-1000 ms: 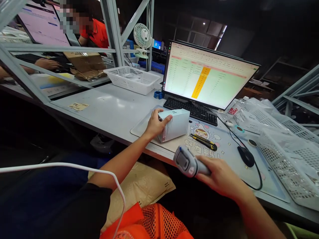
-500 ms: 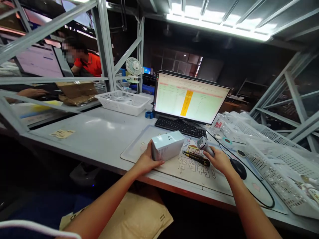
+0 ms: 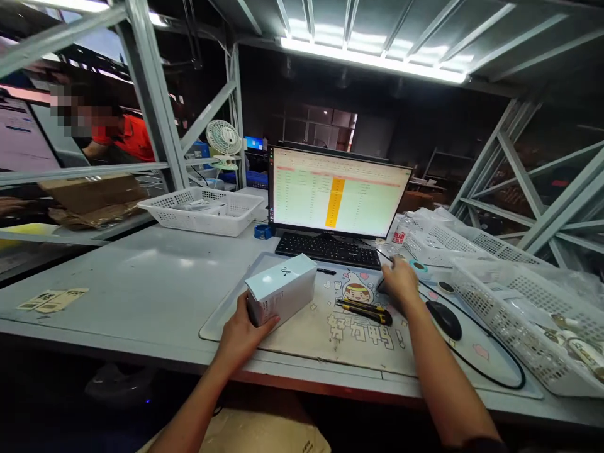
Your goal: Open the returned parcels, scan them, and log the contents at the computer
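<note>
My left hand (image 3: 243,333) grips the near left end of a white-and-pale-blue box (image 3: 283,288), thumb along its front side. The box rests on the printed desk mat (image 3: 292,343), or just above it. My right hand (image 3: 400,284) is closed round the barcode scanner (image 3: 380,285), of which only a dark part shows at the fingers; the rest is hidden behind the hand. A yellow-and-black box cutter (image 3: 365,311) lies on the mat between my hands. A black pen (image 3: 326,272) lies beyond the box.
A monitor (image 3: 337,192) with a spreadsheet stands behind a black keyboard (image 3: 328,250). A mouse (image 3: 443,319) and its cable lie at right, beside white baskets (image 3: 509,327). Another white basket (image 3: 202,214) and a small fan (image 3: 223,137) are at back left. A person in orange (image 3: 125,135) sits beyond the rack.
The view has shifted. My right hand has carried the scanner farther back on the mat and turned, so it is mostly hidden. My left hand still holds the box, now lower.
</note>
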### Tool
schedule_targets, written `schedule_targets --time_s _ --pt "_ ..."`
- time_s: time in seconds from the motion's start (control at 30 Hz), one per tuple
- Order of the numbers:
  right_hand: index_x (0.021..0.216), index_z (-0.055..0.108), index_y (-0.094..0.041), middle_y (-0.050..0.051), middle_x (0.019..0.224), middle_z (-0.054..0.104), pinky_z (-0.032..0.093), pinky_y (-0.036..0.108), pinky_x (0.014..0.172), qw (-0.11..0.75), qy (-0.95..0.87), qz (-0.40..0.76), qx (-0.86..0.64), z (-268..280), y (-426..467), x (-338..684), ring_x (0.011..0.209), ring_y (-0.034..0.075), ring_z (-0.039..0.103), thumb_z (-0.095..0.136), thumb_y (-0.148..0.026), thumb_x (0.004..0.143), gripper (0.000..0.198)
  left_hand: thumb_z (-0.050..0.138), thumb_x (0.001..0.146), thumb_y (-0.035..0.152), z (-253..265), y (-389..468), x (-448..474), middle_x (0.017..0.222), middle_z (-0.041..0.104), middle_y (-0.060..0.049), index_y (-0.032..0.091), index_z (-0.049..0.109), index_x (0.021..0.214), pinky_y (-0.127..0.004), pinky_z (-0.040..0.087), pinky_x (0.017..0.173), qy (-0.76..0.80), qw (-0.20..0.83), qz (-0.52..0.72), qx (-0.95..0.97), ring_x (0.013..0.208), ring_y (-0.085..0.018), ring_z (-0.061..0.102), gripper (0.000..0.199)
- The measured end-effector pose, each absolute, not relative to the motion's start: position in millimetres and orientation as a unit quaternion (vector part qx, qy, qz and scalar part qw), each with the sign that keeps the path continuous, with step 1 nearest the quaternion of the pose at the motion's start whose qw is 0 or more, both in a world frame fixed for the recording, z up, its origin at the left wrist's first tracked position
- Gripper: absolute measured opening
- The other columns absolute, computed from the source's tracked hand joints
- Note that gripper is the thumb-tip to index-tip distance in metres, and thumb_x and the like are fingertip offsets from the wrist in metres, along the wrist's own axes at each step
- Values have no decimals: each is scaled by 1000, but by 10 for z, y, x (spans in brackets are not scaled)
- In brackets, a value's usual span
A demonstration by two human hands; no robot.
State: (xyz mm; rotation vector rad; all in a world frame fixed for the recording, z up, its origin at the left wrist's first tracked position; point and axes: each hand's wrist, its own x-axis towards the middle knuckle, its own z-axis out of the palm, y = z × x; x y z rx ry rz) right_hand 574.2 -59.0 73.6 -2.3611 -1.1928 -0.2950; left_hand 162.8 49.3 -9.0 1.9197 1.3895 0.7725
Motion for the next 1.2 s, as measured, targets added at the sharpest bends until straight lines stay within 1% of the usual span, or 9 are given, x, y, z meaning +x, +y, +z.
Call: schedule_targets --time_s 0.2,0.3,0.4,0.5,0.7,0.9,1.0,1.1,1.2 --pt "156 56 -12 20 152 56 42 42 121 173 -437 -27 -882 370 289 5528 141 32 52 53 -25 104 54 74 72 65 -57 505 1620 138 71 -22 19 33 154 -55 56 102 523 353 288 721 125 -48 69 103" --pt "167 43 -14 20 172 32 28 53 130 155 -435 -26 -887 155 409 5462 160 37 26 52 -26 106 63 75 72 64 -83 515 1602 137 71 -22 20 33 154 -56 56 103 509 369 293 720 124 -46 70 102" --pt "163 51 -17 14 180 13 13 58 133 139 -448 -24 -883 45 405 5496 166 37 5 52 -30 108 57 76 73 63 -119 529 1599 139 70 -20 22 31 156 -55 56 104 500 374 302 720 126 -45 69 103" --pt "161 55 -19 10 181 8 10 59 133 133 -461 -24 -877 23 396 5534 166 36 1 51 -33 109 53 77 73 63 -143 530 1597 143 69 -20 23 31 156 -54 55 104 495 374 307 722 128 -44 68 102" --pt "165 48 -15 15 179 19 17 53 133 170 -452 -50 -874 33 363 5501 165 33 13 44 -32 112 56 77 74 61 -120 469 1585 140 71 -18 24 34 154 -51 56 100 494 373 312 721 126 -43 70 98" --pt "159 54 -8 21 166 44 36 47 127 226 -447 -57 -864 85 332 5517 153 34 41 51 -28 109 54 77 72 63 -86 437 1574 141 71 -19 24 35 154 -51 56 100 489 387 319 714 127 -43 69 100" --pt "158 54 -9 18 155 57 43 39 121 267 -460 -79 -843 290 263 5680 142 28 54 48 -31 111 52 77 70 65 -107 458 1572 137 72 -19 23 37 152 -50 57 98 488 380 326 715 123 -42 70 101" --pt "151 60 -12 14 140 68 48 35 114 299 -467 -105 -825 530 -137 6052 126 23 65 47 -36 112 48 77 67 65 -127 486 1580 135 73 -19 22 40 150 -51 57 99 493 378 329 711 121 -43 71 101" --pt "138 70 -14 16 138 69 46 44 119 304 -448 -131 -830 549 -920 6493 129 30 64 58 -36 103 44 77 66 67 -145 516 1589 133 74 -19 21 40 152 -50 58 98 501 379 328 705 120 -42 73 104"
